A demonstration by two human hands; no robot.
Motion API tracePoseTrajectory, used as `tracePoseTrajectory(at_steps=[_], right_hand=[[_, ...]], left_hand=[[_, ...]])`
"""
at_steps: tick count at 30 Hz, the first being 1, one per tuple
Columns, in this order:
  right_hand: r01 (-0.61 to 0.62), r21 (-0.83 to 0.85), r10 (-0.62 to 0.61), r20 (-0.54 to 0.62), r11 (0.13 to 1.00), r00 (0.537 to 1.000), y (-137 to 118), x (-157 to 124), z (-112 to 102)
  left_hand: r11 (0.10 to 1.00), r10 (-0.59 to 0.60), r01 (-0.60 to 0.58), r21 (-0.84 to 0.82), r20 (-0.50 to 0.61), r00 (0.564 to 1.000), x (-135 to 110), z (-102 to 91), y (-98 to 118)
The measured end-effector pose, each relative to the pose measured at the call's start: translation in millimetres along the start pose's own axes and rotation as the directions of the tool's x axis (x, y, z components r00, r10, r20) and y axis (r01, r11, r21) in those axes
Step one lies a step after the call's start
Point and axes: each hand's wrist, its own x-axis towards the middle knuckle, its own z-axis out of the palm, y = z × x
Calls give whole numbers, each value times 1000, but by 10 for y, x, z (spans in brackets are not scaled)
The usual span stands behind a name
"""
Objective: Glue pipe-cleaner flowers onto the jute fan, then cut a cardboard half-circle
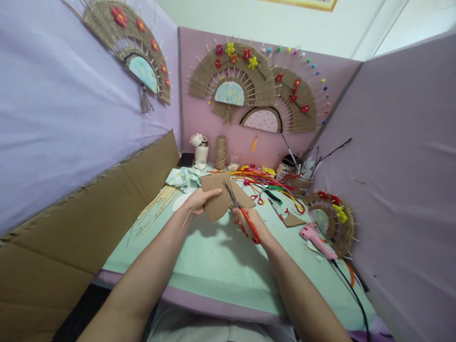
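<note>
A brown piece of cardboard (215, 202) with a rounded lower edge is held above the table by my left hand (200, 199), the thumb on top and the fingers mostly hidden. My right hand (249, 225) grips the red-handled scissors (253, 227), fingers wrapped round the handles. Their metal blades are parted and sit at the cardboard's right side, pointing up and away. Beyond the blades, a second flap of cardboard (244, 194) sticks out to the right; whether it is still joined to the held piece I cannot tell.
Left lie thin wooden sticks (156, 204) and a floral cloth (183, 177). Behind stand a twine spool (221, 152) and a white bottle (201, 153). Right are pliers (273, 195), a cardboard scrap (294, 220) and a corded pink glue gun (318, 241). Woven fans (199, 78) hang on the partition.
</note>
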Motion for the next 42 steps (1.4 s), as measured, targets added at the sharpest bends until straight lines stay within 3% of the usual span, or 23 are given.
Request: tracePoseTrajectory(at_steps=[5,12,20,25,31,42], right_hand=[[-2,-46,0,-37,999,999,-33,6,-13],[7,-87,-9,-28,996,1000,33,54,16],[186,2,-186,78,983,980,61,2,11],[266,15,-266,126,964,956,70,-5,-13],[148,31,-151,146,988,978,45,-15,-26],[-31,-47,34,71,998,997,-40,-34,-68]], left_hand=[[1000,-14,14,-18,-3,1000,22,-2,-13],[994,25,-36,-104,-113,993,21,53,24],[997,13,-11,78,-17,1000,14,25,13],[995,-3,2,98,9,1000,10,33,-9],[994,2,-3,105,11,1000,-2,17,4],[999,-19,19,48,9,1000,-30,72,26]])
